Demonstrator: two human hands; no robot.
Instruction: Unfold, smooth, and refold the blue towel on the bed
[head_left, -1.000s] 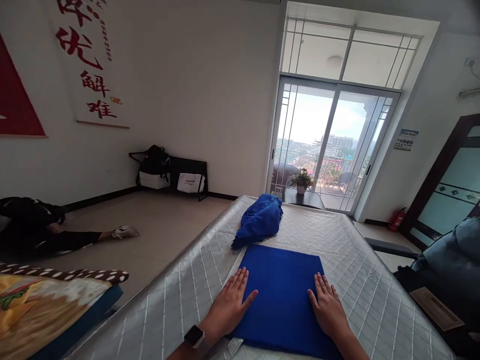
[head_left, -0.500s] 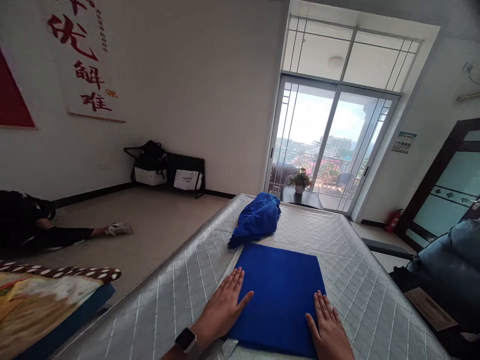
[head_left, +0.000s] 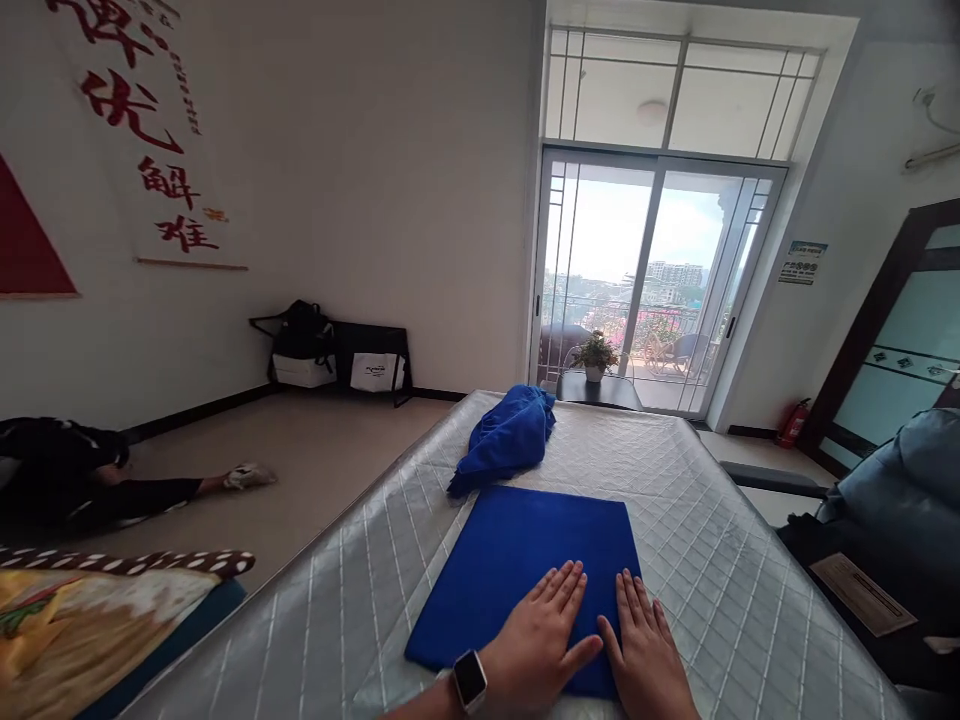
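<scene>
A flat blue folded cloth point(head_left: 517, 570) lies on the silver quilted tablecloth point(head_left: 352, 580) in front of me. My left hand point(head_left: 546, 625) rests flat on the cloth's right half, fingers stretched out, with a smartwatch on the wrist. Along the cloth's right edge lies my right hand point(head_left: 643, 640), also flat with its fingers extended. The two hands are close together, thumbs nearly meeting. Just beyond the folded cloth sits a crumpled blue cloth point(head_left: 506, 435), which neither hand touches.
A potted plant point(head_left: 595, 355) stands on a dark surface past the far end. At left, a person's leg point(head_left: 172, 495) stretches over the floor beside a patterned blanket point(head_left: 112, 630). A dark padded chair point(head_left: 900, 510) flanks the right side.
My left hand has moved from the cloth's left edge rightward across it, close to the right hand. The right hand stays at the right edge. The view has shifted slightly.
</scene>
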